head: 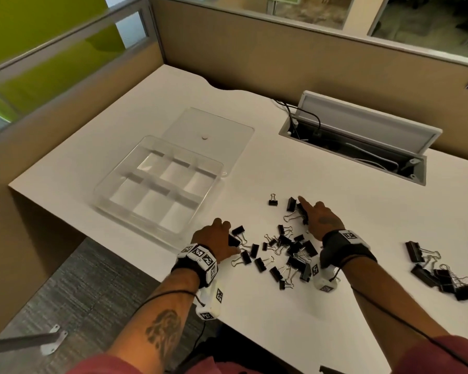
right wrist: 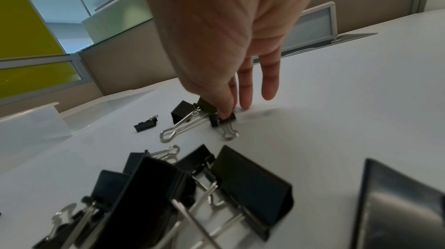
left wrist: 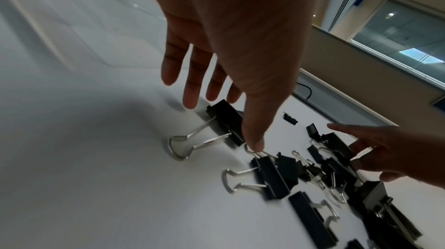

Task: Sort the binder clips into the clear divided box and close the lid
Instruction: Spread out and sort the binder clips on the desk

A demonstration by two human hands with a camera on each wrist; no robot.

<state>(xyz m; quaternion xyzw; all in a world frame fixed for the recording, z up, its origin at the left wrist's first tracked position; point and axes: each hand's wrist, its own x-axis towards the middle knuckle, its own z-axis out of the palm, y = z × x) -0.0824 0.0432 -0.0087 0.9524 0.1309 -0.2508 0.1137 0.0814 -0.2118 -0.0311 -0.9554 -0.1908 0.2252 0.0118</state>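
Binder clips point(head: 287, 247) are lying loose; I am pinching a small clip point(right wrist: 222, 119) with my right hand point(head: 322, 220), keeping my left hand point(head: 216, 236) spread flat, sorting sizes.

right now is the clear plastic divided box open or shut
Open: the clear plastic divided box has its lid swung back flat on the white desk, compartments exposed and empty.

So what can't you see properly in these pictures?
- Head view: the left hand covers part of a binder clip, so its size stays unknown.
- Right wrist view: whether the right hand pinches the small clip or only touches it; the thumb hides the contact.
- Left wrist view: the clear divided box is blurred.
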